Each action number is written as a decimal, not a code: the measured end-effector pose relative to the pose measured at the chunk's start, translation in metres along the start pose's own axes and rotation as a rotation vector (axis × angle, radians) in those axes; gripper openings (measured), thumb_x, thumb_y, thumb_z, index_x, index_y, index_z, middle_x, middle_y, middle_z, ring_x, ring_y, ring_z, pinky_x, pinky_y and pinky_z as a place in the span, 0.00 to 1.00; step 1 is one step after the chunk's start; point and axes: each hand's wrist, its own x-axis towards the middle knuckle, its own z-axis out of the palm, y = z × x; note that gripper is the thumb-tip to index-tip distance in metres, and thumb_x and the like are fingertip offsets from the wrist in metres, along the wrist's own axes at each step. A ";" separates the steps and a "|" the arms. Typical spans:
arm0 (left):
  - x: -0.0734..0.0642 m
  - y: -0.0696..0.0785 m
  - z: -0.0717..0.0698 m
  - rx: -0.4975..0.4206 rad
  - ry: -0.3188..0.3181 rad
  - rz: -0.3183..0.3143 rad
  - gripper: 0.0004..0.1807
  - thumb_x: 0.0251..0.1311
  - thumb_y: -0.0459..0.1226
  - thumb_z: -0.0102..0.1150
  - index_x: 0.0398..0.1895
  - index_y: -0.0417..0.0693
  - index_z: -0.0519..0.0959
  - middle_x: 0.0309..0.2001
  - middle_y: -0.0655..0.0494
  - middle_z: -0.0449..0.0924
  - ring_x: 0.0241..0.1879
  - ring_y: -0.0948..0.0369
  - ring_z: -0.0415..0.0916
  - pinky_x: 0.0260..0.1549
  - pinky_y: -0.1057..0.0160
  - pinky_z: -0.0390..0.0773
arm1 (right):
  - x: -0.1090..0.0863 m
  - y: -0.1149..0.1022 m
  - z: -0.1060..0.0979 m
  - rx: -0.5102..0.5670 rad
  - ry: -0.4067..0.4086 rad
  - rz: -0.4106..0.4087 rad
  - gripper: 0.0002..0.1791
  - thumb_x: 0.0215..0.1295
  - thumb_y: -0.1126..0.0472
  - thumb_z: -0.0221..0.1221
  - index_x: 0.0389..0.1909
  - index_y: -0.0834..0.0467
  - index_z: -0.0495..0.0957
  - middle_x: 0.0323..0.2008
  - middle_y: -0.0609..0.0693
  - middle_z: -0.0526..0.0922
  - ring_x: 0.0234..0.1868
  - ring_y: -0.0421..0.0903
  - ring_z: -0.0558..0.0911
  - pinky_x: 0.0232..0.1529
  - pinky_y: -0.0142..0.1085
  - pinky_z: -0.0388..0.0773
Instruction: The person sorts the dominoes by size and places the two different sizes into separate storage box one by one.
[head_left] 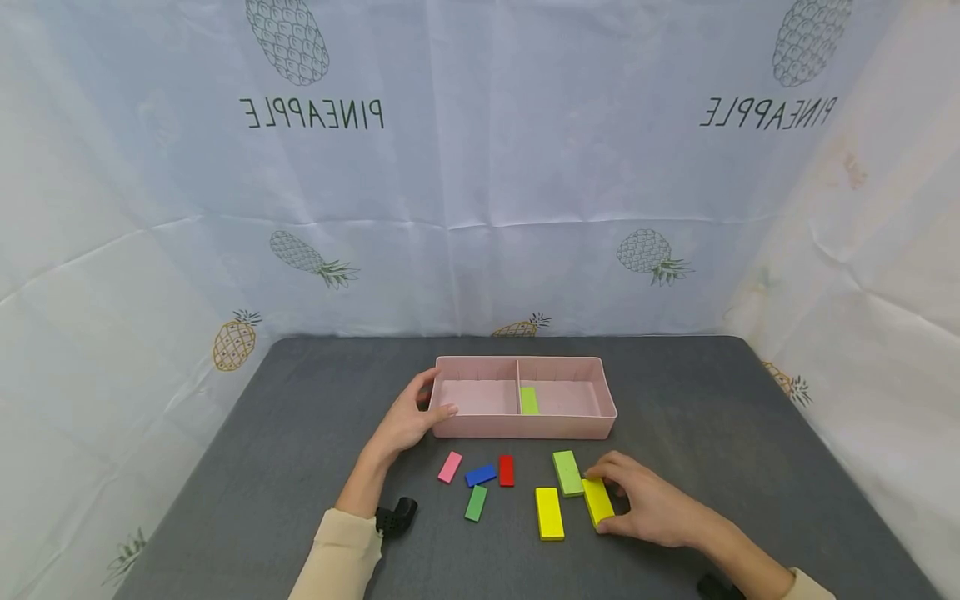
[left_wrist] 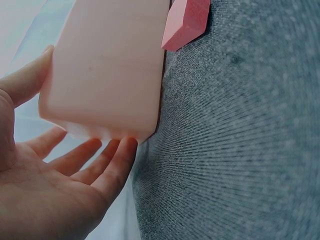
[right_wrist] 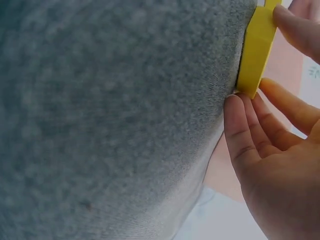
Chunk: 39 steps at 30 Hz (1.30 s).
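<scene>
A pink two-compartment box (head_left: 525, 427) stands toward the back of the table. My left hand (head_left: 408, 419) holds its left end, thumb near the front rim and fingers against the end wall, as the left wrist view shows. My right hand (head_left: 651, 505) grips a yellow block (head_left: 597, 502) by its ends, thumb at the near end and fingers at the far one. This block lies beside a light green block (head_left: 567, 473). Another yellow block (head_left: 550, 514) lies to the left. Inside the right compartment, a light green block (head_left: 529, 401) sits against the divider.
Smaller blocks lie in front of the box: pink (head_left: 450, 467), blue (head_left: 481, 475), red (head_left: 506, 471) and green (head_left: 476, 503). The dark grey table (head_left: 315, 467) is bordered by hanging white cloth (head_left: 465, 183) printed with pineapples.
</scene>
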 end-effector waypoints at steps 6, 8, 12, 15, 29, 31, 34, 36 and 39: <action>0.000 0.001 0.000 0.004 0.000 0.004 0.44 0.62 0.42 0.70 0.79 0.49 0.59 0.75 0.42 0.61 0.70 0.41 0.63 0.60 0.37 0.70 | 0.001 -0.001 0.000 -0.062 0.031 -0.010 0.31 0.56 0.43 0.73 0.57 0.52 0.79 0.50 0.40 0.72 0.46 0.38 0.73 0.47 0.36 0.77; -0.001 0.001 0.000 0.012 0.004 0.002 0.44 0.62 0.42 0.70 0.79 0.49 0.59 0.75 0.42 0.61 0.70 0.41 0.63 0.60 0.37 0.70 | 0.001 -0.001 -0.001 -0.080 0.049 -0.017 0.30 0.56 0.43 0.73 0.57 0.52 0.79 0.50 0.39 0.72 0.46 0.38 0.73 0.46 0.36 0.77; -0.001 0.002 0.000 0.023 0.008 0.001 0.44 0.62 0.42 0.70 0.78 0.49 0.60 0.74 0.42 0.62 0.70 0.41 0.64 0.60 0.36 0.70 | 0.000 -0.002 -0.005 -0.091 0.087 -0.026 0.30 0.56 0.45 0.73 0.57 0.53 0.80 0.49 0.39 0.73 0.45 0.39 0.74 0.46 0.36 0.78; 0.001 0.000 0.000 0.025 0.008 0.001 0.43 0.62 0.42 0.69 0.78 0.49 0.60 0.74 0.42 0.62 0.69 0.41 0.64 0.59 0.37 0.71 | 0.001 -0.004 -0.010 -0.088 0.108 -0.031 0.30 0.56 0.46 0.73 0.57 0.53 0.79 0.50 0.39 0.73 0.44 0.40 0.75 0.47 0.38 0.79; -0.001 0.002 0.000 0.012 0.013 -0.010 0.44 0.62 0.41 0.70 0.79 0.50 0.59 0.75 0.42 0.61 0.70 0.41 0.63 0.60 0.37 0.70 | 0.006 -0.018 -0.026 -0.071 0.241 -0.073 0.30 0.56 0.51 0.74 0.60 0.54 0.79 0.52 0.41 0.74 0.44 0.43 0.75 0.44 0.40 0.79; -0.001 0.002 0.000 0.008 0.012 -0.009 0.44 0.62 0.41 0.70 0.79 0.50 0.59 0.75 0.42 0.61 0.70 0.41 0.63 0.60 0.37 0.70 | 0.008 -0.019 -0.029 -0.071 0.261 -0.085 0.31 0.56 0.51 0.74 0.60 0.54 0.79 0.51 0.41 0.73 0.44 0.43 0.75 0.45 0.40 0.79; -0.001 0.002 0.000 0.002 0.011 -0.011 0.43 0.62 0.40 0.70 0.79 0.50 0.60 0.75 0.42 0.61 0.71 0.41 0.62 0.60 0.37 0.70 | 0.011 -0.022 -0.033 -0.070 0.294 -0.104 0.31 0.56 0.53 0.75 0.61 0.54 0.79 0.50 0.40 0.73 0.44 0.44 0.76 0.45 0.40 0.80; -0.001 0.002 0.000 0.005 0.009 -0.012 0.43 0.62 0.40 0.70 0.79 0.51 0.60 0.75 0.42 0.60 0.70 0.41 0.62 0.60 0.37 0.70 | 0.013 -0.023 -0.036 -0.068 0.315 -0.118 0.32 0.55 0.55 0.75 0.61 0.55 0.79 0.50 0.40 0.73 0.44 0.44 0.76 0.45 0.39 0.80; -0.001 0.002 0.000 0.010 0.006 -0.009 0.44 0.62 0.40 0.70 0.79 0.50 0.59 0.75 0.41 0.60 0.70 0.40 0.63 0.60 0.37 0.70 | 0.017 -0.027 -0.041 -0.061 0.343 -0.143 0.32 0.54 0.58 0.75 0.61 0.56 0.79 0.50 0.41 0.73 0.43 0.44 0.76 0.44 0.37 0.79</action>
